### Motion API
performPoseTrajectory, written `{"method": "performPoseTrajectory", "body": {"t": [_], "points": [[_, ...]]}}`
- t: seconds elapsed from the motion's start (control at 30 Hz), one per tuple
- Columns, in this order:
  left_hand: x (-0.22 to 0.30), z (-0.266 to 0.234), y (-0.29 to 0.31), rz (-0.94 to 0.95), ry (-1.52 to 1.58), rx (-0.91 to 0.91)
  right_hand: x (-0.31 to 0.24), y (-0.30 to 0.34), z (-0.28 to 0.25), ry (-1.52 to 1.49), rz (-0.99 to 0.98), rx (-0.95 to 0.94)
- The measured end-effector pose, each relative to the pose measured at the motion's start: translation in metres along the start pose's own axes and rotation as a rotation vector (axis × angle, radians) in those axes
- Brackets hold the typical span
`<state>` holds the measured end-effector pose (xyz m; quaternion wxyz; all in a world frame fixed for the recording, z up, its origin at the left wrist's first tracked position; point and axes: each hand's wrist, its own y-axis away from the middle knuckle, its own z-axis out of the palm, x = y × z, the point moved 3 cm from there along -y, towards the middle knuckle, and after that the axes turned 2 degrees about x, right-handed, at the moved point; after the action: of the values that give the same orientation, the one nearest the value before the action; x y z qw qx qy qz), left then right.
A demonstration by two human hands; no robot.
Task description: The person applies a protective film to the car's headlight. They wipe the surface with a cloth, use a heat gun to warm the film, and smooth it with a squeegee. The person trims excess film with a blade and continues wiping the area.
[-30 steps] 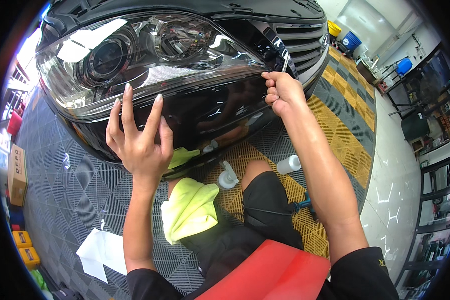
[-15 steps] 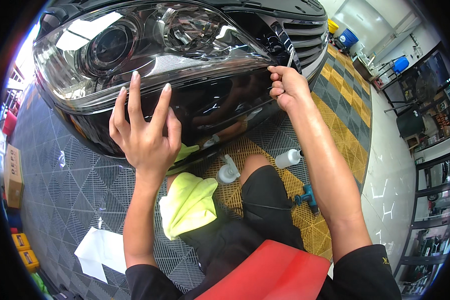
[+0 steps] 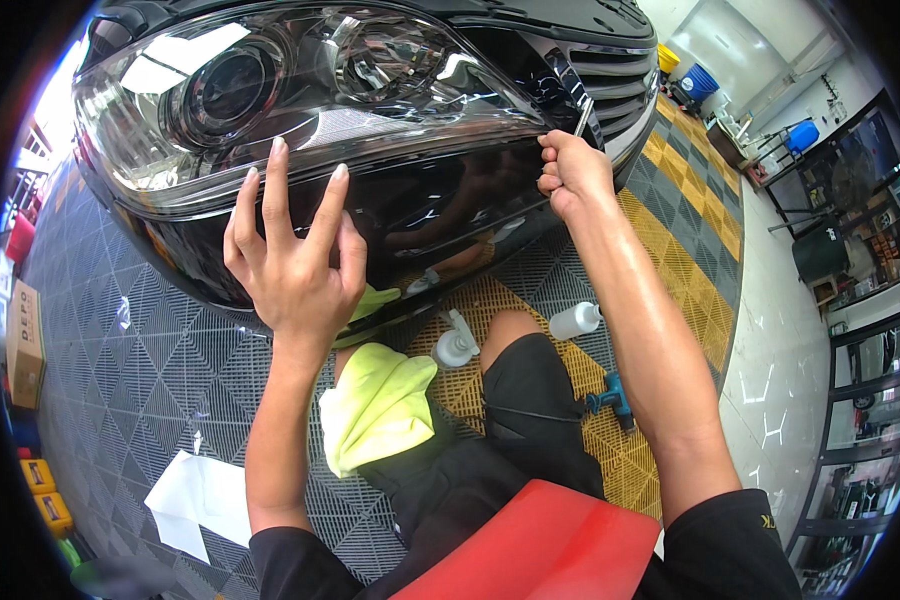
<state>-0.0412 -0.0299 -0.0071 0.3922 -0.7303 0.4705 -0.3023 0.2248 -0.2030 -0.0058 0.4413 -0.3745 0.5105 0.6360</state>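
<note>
The clear headlight (image 3: pixel 385 60) of a black car fills the upper part of the head view, above the glossy black bumper (image 3: pixel 440 195). My left hand (image 3: pixel 300 265) is open, fingers spread, with fingertips at the seam along the headlight's lower edge. At the headlight's inner corner, beside the grille, my right hand (image 3: pixel 578 175) is closed in a pinch around a slim silver tool (image 3: pixel 584 116). The tool's upper end sticks out above the fist; its tip is too small to make out. A yellow-green cloth (image 3: pixel 378 410) lies draped over my left thigh.
Between my knees and the car stands a white spray bottle (image 3: pixel 456 342). Another white bottle (image 3: pixel 576 320) and a blue power tool (image 3: pixel 614 400) are by my right forearm. White paper (image 3: pixel 198 505) lies on the tiled floor at left, a cardboard box (image 3: pixel 25 345) beyond it.
The view has shifted slightly. Both hands keep nearly the same places and grips, the right one at the headlight corner. A blurred grey shape shows more at the lower left edge.
</note>
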Motion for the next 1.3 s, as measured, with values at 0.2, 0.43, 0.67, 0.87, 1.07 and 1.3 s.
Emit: {"method": "performPoseTrajectory", "body": {"t": [0.2, 0.43, 0.67, 0.87, 1.07, 1.3], "points": [[0.000, 0.000, -0.001, 0.019, -0.012, 0.023, 0.003, 0.000, -0.002, 0.070, -0.093, 0.018], [0.003, -0.001, -0.001, 0.019, -0.015, 0.023, 0.002, -0.001, -0.008, 0.157, -0.174, -0.024], [0.003, -0.002, -0.001, 0.013, -0.014, 0.024, 0.006, 0.004, -0.014, 0.253, -0.260, -0.087], [0.003, -0.001, -0.002, 0.018, -0.018, 0.028, 0.010, 0.012, -0.012, 0.353, -0.400, -0.156], [0.004, -0.002, -0.002, 0.024, -0.023, 0.030, 0.015, 0.012, -0.014, 0.398, -0.483, -0.174], [0.005, -0.001, -0.001, 0.028, -0.046, 0.044, 0.026, 0.021, -0.008, 0.417, -0.521, -0.243]]}}
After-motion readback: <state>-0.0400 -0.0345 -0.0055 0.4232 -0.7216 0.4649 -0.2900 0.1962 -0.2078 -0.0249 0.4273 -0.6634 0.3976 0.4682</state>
